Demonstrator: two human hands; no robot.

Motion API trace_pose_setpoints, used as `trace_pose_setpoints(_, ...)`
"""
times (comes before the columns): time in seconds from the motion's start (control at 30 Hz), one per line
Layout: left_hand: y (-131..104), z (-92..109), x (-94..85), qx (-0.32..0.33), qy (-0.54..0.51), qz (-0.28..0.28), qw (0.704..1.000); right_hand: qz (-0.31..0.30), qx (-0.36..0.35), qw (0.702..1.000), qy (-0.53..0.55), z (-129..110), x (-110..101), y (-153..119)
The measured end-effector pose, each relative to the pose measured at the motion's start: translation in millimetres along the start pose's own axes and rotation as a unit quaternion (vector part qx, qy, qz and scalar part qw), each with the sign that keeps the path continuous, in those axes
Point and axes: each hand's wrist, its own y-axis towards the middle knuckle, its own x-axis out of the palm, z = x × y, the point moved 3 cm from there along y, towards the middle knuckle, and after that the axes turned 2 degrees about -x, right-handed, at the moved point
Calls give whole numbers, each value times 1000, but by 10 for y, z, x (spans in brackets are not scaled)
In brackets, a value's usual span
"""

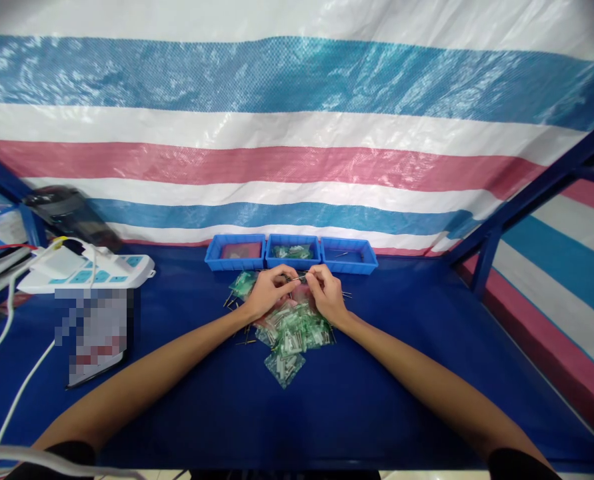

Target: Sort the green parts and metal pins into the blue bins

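My left hand (pixel 275 291) and my right hand (pixel 329 292) are close together over a pile of small clear bags (pixel 297 333), fingertips pinched. Between them runs a thin metal pin (pixel 299 277), gripped at both ends; its details are too small to make out. The bags, some green-tinted, hold short white and silvery pieces. One small bag (pixel 284 368) lies at the front of the pile. Loose pins (pixel 231 303) are scattered left of my left hand, and a few more (pixel 347 294) stick out past my right hand.
Behind my hands stand three blue bins: the left bin (pixel 235 265) has something reddish, the middle bin (pixel 294 265) green bags, the right bin (pixel 349 269) a few thin pins. A power strip (pixel 139 268), a blurred phone-like object (pixel 99 340) and white cables are at left.
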Motion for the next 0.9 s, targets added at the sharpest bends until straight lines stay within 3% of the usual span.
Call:
trace_pose_setpoints(0.53, -14, -5, -2, -6, 28, -2, 1000, 17, -14, 1000, -19, 12, -1, -5)
trace_pose_setpoints(0.9, -25, -41, 3, -22, -16, 0, 1000, 14, -12, 999, -31, 15, 4, 5)
